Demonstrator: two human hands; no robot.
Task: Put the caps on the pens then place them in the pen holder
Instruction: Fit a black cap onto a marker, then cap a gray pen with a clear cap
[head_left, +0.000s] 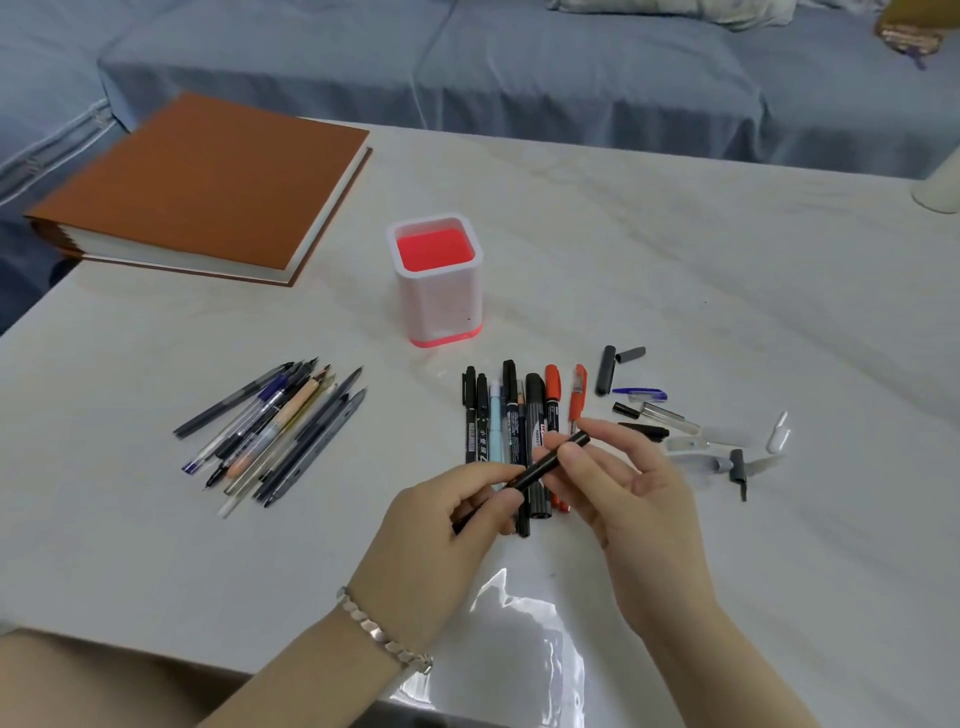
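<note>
Both hands hold one black pen (540, 467) slanted above the table. My left hand (441, 535) grips its lower barrel, and my right hand (618, 488) pinches its upper, capped end. Under the hands lies a row of capped pens and markers (511, 415), black, pale blue and red. A pile of uncapped pens (275, 426) lies to the left. Loose caps (670, 421), black, blue, clear and white, are scattered to the right. The white pen holder (439, 299) with a red inside stands upright behind the row, with no pen visible in it.
A thick brown-covered book (202, 182) lies at the table's back left corner. A white object (940, 187) stands at the right edge. A blue-covered sofa (519, 67) runs behind the table. Glare marks the table's near edge.
</note>
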